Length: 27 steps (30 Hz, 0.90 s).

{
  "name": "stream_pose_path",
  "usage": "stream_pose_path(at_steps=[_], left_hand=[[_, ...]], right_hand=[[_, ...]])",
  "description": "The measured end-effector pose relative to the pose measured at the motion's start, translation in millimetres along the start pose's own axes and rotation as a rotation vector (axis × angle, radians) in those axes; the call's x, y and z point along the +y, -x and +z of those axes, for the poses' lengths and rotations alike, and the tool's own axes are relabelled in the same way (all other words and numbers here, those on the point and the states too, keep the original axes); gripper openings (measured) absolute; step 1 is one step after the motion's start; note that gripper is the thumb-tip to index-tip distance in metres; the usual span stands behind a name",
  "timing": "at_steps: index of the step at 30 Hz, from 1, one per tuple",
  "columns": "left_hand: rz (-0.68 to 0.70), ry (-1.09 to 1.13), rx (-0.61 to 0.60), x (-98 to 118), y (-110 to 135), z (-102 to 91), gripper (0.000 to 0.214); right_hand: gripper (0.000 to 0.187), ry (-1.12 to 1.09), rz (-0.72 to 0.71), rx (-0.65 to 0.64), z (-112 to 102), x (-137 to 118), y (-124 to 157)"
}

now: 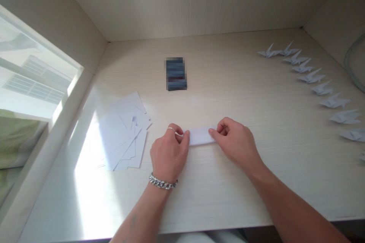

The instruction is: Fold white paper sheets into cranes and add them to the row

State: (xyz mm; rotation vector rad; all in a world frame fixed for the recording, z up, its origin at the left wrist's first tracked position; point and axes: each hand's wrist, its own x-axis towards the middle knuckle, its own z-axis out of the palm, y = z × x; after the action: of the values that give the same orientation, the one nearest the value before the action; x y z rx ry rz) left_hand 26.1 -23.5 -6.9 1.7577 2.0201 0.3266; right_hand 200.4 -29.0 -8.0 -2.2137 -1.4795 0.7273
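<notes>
Head: left hand (169, 153) and right hand (236, 140) pinch flat, seemingly folded paper (199, 136).

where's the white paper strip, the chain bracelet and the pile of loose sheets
White paper strip (200, 136): head view, on its bare middle.
Chain bracelet (163, 184): head view, on its links.
Pile of loose sheets (121, 133): head view, near its middle.

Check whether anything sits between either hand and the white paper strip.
Nothing visible: left hand and right hand are both on the white paper strip, one at each end. Loose sheets lie left, paper cranes right.
</notes>
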Motion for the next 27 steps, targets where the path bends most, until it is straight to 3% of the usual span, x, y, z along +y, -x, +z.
stream_pose_path(at_steps=[19, 27], left_hand=[[0.020, -0.069, 0.001, 1.8, -1.5, -0.6, 0.023], [0.140, -0.137, 0.107, -0.6, 1.9, 2.4, 0.025]], right_hand=[[0.019, 0.027, -0.005, -0.017, -0.8, -1.0, -1.5], [0.019, 0.121, -0.020, 0.015, 1.9, -0.8, 0.4]])
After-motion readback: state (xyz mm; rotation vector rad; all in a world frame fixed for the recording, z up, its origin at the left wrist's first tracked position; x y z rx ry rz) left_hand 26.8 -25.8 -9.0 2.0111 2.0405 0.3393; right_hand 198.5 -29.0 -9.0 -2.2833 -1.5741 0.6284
